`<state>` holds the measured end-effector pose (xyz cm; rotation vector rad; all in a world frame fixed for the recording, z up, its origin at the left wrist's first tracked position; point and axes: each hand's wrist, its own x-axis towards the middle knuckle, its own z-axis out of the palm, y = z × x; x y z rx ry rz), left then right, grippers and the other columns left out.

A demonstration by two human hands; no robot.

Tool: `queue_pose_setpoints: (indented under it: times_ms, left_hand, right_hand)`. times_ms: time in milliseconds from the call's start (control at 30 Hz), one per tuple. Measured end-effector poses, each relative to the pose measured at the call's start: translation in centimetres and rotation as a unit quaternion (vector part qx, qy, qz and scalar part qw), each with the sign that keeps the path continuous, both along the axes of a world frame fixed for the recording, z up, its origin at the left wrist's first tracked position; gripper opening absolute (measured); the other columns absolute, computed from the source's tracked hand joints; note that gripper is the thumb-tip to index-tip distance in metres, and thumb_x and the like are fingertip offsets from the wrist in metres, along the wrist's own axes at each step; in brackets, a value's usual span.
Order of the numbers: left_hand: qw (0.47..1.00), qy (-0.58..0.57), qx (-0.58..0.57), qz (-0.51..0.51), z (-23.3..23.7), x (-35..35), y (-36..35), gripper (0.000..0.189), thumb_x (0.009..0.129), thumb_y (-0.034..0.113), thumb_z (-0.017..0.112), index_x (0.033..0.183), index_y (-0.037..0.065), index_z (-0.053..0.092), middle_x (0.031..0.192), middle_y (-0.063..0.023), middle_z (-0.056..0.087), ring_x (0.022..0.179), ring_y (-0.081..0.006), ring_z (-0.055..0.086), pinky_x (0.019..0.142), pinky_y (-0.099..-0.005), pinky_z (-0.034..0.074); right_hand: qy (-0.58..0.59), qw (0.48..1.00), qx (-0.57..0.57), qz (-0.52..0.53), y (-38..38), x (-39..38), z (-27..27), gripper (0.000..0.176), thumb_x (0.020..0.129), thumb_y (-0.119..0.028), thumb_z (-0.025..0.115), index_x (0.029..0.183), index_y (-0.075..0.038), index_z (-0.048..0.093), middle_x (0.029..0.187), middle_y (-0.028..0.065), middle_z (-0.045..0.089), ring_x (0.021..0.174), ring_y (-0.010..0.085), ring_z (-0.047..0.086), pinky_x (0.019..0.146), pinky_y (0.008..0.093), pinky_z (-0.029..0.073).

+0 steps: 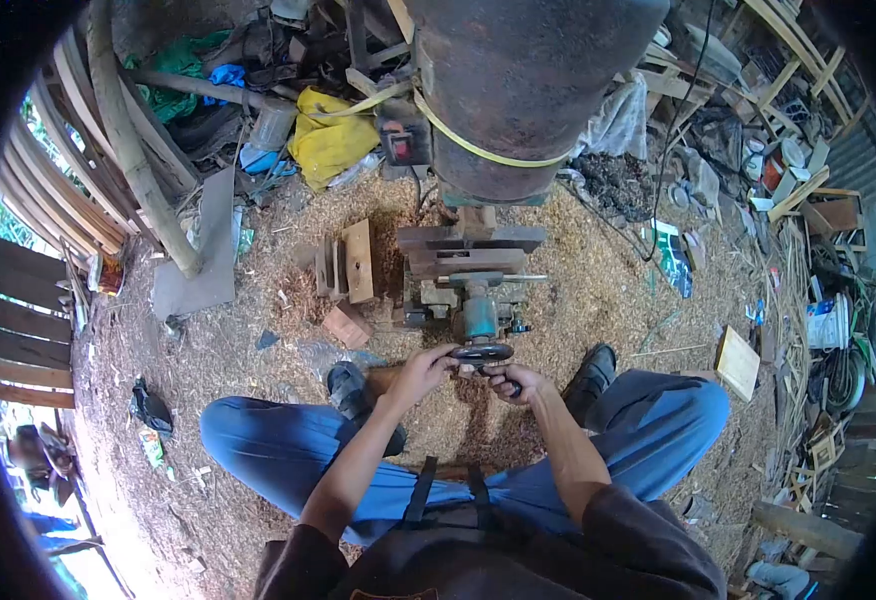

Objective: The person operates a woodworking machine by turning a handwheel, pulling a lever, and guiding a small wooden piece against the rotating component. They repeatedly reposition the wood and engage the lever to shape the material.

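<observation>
Knees in blue trousers (288,450) splay wide on the sawdust floor (258,340), seemingly so the machine (468,290) can sit close between them. At nine o'clock on the wheel (481,352) the left hand (420,372) pinches the rim with its fingers. At three o'clock the right hand (514,381) is clenched around it, probably for leverage. Small, dark and round, the wheel caps the machine's near end.

Both bare forearms stretch forward and converge; the left hand (425,367) and right hand (514,380) sit close together, fingers curled closed.
</observation>
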<state>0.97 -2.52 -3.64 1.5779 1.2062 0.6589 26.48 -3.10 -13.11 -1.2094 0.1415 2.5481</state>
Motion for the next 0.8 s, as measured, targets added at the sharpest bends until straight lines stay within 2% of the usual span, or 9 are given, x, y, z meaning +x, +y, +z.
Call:
queue_pose_setpoints:
  times_ms: [233, 333, 400, 533, 600, 633, 700, 733, 800]
  left_hand:
    - [0.999, 0.009, 0.021, 0.035, -1.9, -2.4, -0.3, 0.032, 0.093, -0.002, 0.059, 0.124, -0.001, 0.066, 0.095, -0.0206, 0.074, 0.079, -0.0257, 0.074, 0.072, -0.035, 0.056]
    - [0.997, 0.02, -0.054, 0.047, -1.4, -3.2, -0.9, 0.03, 0.096, 0.0, 0.055, 0.123, -0.002, 0.066, 0.099, -0.0163, 0.076, 0.085, -0.0138, 0.069, 0.077, -0.029, 0.053]
    - [0.999, 0.013, 0.032, 0.041, -1.1, -2.8, -0.8, 0.03, 0.097, 0.004, 0.06, 0.125, -0.002, 0.065, 0.101, -0.0172, 0.075, 0.089, -0.0155, 0.069, 0.082, -0.0311, 0.053]
    - [0.998, 0.002, 0.018, 0.055, 0.0, -2.1, -1.0, 0.032, 0.097, 0.01, 0.064, 0.126, -0.002, 0.064, 0.1, -0.0179, 0.075, 0.089, -0.0162, 0.069, 0.082, -0.0319, 0.053]
    - [0.997, 0.015, 0.033, 0.064, -1.1, -2.0, -1.0, 0.031, 0.097, 0.008, 0.063, 0.126, 0.0, 0.065, 0.1, -0.0181, 0.075, 0.088, -0.0213, 0.071, 0.08, -0.033, 0.054]
    - [0.996, 0.029, 0.045, 0.072, -1.4, -2.0, -1.2, 0.03, 0.097, 0.007, 0.063, 0.126, 0.002, 0.066, 0.099, -0.0184, 0.075, 0.087, -0.0263, 0.074, 0.078, -0.0341, 0.056]
    - [0.997, 0.021, 0.03, 0.073, -1.6, -2.2, -1.3, 0.03, 0.097, 0.006, 0.063, 0.126, 0.002, 0.066, 0.099, -0.0183, 0.075, 0.084, -0.0242, 0.073, 0.076, -0.0331, 0.056]
    - [0.997, 0.013, 0.014, 0.073, -1.7, -2.3, -1.2, 0.03, 0.097, 0.005, 0.062, 0.127, 0.003, 0.066, 0.098, -0.0183, 0.075, 0.081, -0.0221, 0.073, 0.075, -0.0322, 0.056]
    - [0.996, 0.006, 0.048, 0.072, -1.9, -2.2, -1.3, 0.031, 0.097, 0.005, 0.061, 0.127, 0.0, 0.065, 0.098, -0.0166, 0.076, 0.085, -0.0186, 0.072, 0.077, -0.0311, 0.055]
  right_hand:
    - [-0.027, 0.999, -0.019, -0.023, -1.0, -3.4, 0.6, 0.009, 0.105, -0.021, 0.052, 0.099, -0.015, 0.056, 0.062, -0.0084, 0.037, 0.045, 0.002, 0.029, 0.037, 0.0176, 0.023]
    - [-0.028, 1.0, -0.002, -0.013, -1.4, -4.1, 0.1, 0.009, 0.104, -0.022, 0.055, 0.097, -0.017, 0.055, 0.063, -0.0073, 0.039, 0.044, 0.0025, 0.031, 0.037, 0.0179, 0.024]
    - [-0.03, 0.999, 0.021, -0.002, -1.0, -4.1, 0.0, 0.007, 0.102, -0.023, 0.057, 0.102, -0.016, 0.057, 0.064, -0.0054, 0.044, 0.044, 0.0034, 0.033, 0.037, 0.0178, 0.027]
    - [-0.112, 0.992, 0.037, -0.035, -1.4, -4.3, 2.0, 0.018, 0.1, -0.024, 0.058, 0.098, -0.006, 0.061, 0.065, 0.0007, 0.058, 0.042, 0.0065, 0.04, 0.035, 0.0199, 0.032]
    - [-0.34, 0.911, 0.232, 0.014, -1.8, -5.0, 4.1, 0.02, 0.097, -0.021, 0.06, 0.1, -0.001, 0.063, 0.068, 0.0045, 0.064, 0.044, 0.0102, 0.047, 0.035, 0.0257, 0.034]
    - [-0.34, 0.911, 0.232, 0.014, -2.3, -5.2, 2.3, 0.02, 0.097, -0.021, 0.06, 0.1, -0.001, 0.063, 0.068, 0.0045, 0.064, 0.044, 0.0102, 0.047, 0.035, 0.0257, 0.034]
    - [-0.523, 0.788, 0.323, -0.012, -2.9, -6.3, 0.0, 0.03, 0.088, -0.02, 0.071, 0.109, 0.001, 0.069, 0.079, 0.0177, 0.073, 0.064, 0.0262, 0.069, 0.052, 0.0414, 0.052]
    - [-0.523, 0.788, 0.325, -0.017, -3.1, -6.3, 0.2, 0.03, 0.088, -0.02, 0.071, 0.109, 0.001, 0.069, 0.079, 0.0177, 0.073, 0.064, 0.0262, 0.069, 0.052, 0.0414, 0.052]
    - [-0.586, 0.664, 0.464, 0.032, -3.3, -5.9, 0.6, 0.031, 0.081, -0.017, 0.075, 0.108, -0.001, 0.073, 0.084, 0.0267, 0.071, 0.08, 0.0385, 0.072, 0.07, 0.0456, 0.055]
